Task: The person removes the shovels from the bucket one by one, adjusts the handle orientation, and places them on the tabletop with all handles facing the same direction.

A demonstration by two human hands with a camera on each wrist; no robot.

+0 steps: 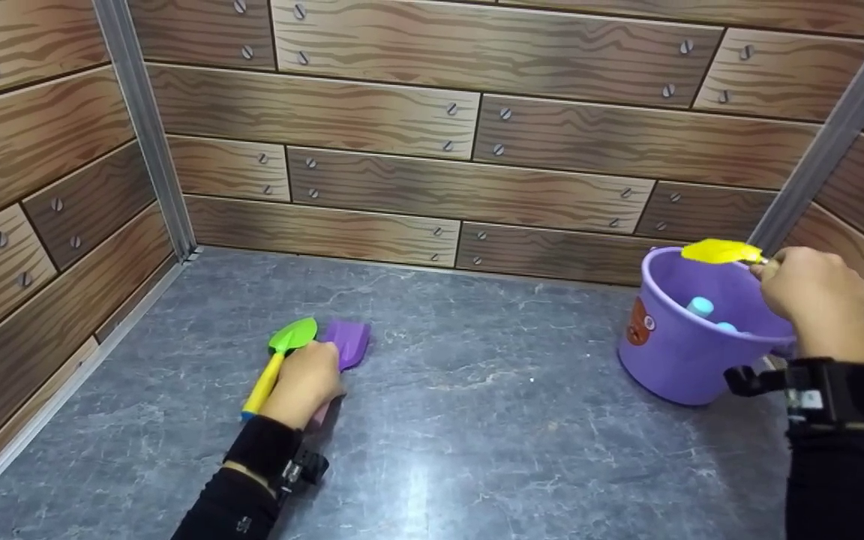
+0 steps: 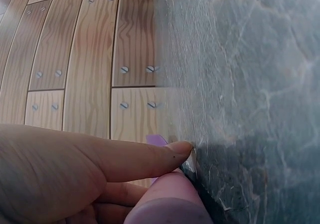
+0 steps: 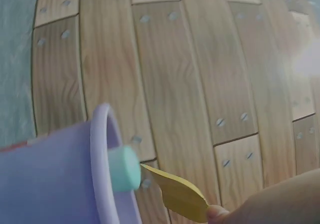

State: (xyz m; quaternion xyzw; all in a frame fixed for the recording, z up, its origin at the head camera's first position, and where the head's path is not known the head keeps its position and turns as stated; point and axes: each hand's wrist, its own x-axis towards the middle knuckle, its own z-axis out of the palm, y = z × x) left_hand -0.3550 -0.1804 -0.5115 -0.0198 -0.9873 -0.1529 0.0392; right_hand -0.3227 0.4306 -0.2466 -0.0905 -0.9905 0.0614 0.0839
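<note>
At the left, my left hand (image 1: 306, 381) grips the pink handle (image 2: 172, 194) of a toy shovel with a purple blade (image 1: 349, 342), low at the tabletop. Just left of that hand lies a toy trowel with a green blade (image 1: 295, 334) and yellow handle. My right hand (image 1: 818, 292) pinches a yellow-bladed toy trowel (image 1: 721, 251) above the rim of a purple bucket (image 1: 679, 360); most of its handle is hidden in the hand. Light turquoise rounded ends (image 1: 700, 307) show inside the bucket, and one sticks up near the rim in the right wrist view.
The grey marbled tabletop (image 1: 469, 420) is bounded by wood-patterned panels (image 1: 394, 112) at the back and both sides. Metal corner posts (image 1: 148, 127) join the panels. The bucket stands near the right back corner.
</note>
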